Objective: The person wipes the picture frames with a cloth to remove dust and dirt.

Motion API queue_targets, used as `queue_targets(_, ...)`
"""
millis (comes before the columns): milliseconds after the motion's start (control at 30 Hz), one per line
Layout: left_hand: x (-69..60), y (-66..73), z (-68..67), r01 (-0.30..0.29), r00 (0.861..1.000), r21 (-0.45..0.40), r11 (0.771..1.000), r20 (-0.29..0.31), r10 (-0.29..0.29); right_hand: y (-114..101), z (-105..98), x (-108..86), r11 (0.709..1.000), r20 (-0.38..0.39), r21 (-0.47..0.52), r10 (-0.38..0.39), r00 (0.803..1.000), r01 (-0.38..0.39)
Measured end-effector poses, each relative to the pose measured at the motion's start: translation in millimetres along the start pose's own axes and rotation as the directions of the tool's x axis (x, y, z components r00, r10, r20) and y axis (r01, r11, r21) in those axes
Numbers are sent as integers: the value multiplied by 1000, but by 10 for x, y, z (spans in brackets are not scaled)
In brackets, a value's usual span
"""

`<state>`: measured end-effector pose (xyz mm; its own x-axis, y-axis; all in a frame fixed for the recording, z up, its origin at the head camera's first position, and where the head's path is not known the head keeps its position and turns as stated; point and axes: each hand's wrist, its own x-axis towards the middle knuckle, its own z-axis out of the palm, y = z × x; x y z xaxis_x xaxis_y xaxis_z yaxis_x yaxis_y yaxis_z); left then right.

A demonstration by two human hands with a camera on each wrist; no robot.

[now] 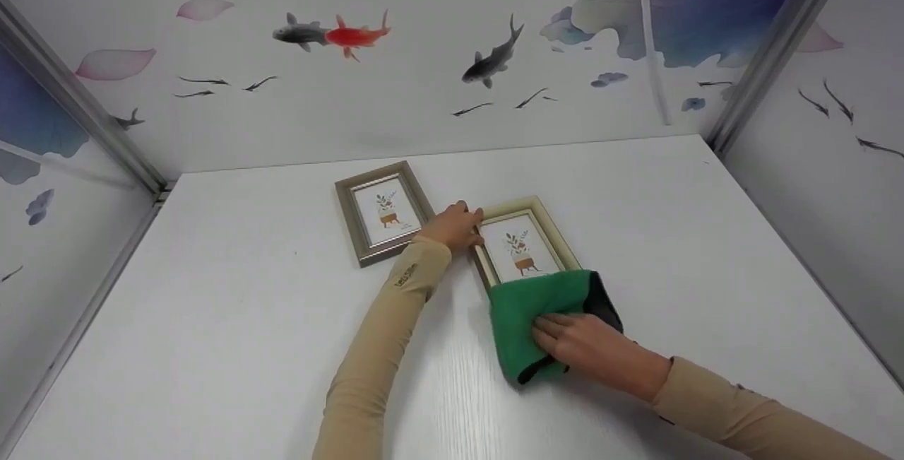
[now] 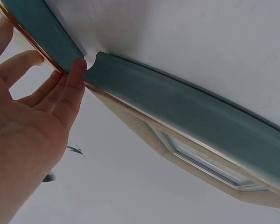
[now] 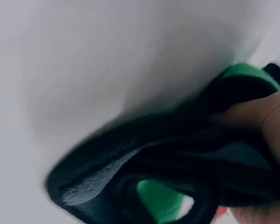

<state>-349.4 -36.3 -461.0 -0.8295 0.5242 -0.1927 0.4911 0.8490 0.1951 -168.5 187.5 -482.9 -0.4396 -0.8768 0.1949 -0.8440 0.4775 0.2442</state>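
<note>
A light gold picture frame (image 1: 558, 232) lies face up on the white table, its print showing a potted plant. My left hand (image 1: 454, 227) holds it at the upper left corner, with fingertips against the frame edge (image 2: 177, 112) in the left wrist view. My right hand (image 1: 590, 347) grips a folded green cloth (image 1: 519, 319) with a black underside, which covers the frame's lower part. In the right wrist view the thumb (image 3: 256, 114) lies against the dark side of the cloth (image 3: 107, 158); the other fingers are mostly hidden.
A darker brown-grey picture frame (image 1: 349, 216) with a similar print lies just left of my left hand. The white table (image 1: 233, 319) meets printed wall panels (image 1: 409, 114) with fish at the back and sides. Metal posts (image 1: 770, 57) stand at the back corners.
</note>
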Motion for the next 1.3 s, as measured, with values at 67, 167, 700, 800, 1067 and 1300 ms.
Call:
queue_targets(67,-15,-4,-8,5,1000,-14,1000,5,-5,-28,4,83,993,2,95,-71,997,71)
queue_targets(167,-23,-3,-19,0,1000,-24,1000,19,0,-48,20,180,970,-3,194,-146,989,144)
queue_targets(700,25,-22,-6,-35,999,3,999,16,35,409,-13,-397,920,80,346,166,983,-184)
queue_targets(800,28,-33,-3,-34,999,1,999,24,34,490,-39,-526,910,97,314,253,963,-271)
queue_targets(1067,-11,-41,-10,-17,1000,-31,999,23,18,394,-51,-526,944,-22,224,255,967,-244)
queue_targets(1300,7,-86,-19,-96,995,-65,993,-35,94,227,-55,-101,955,-43,270,136,990,-120)
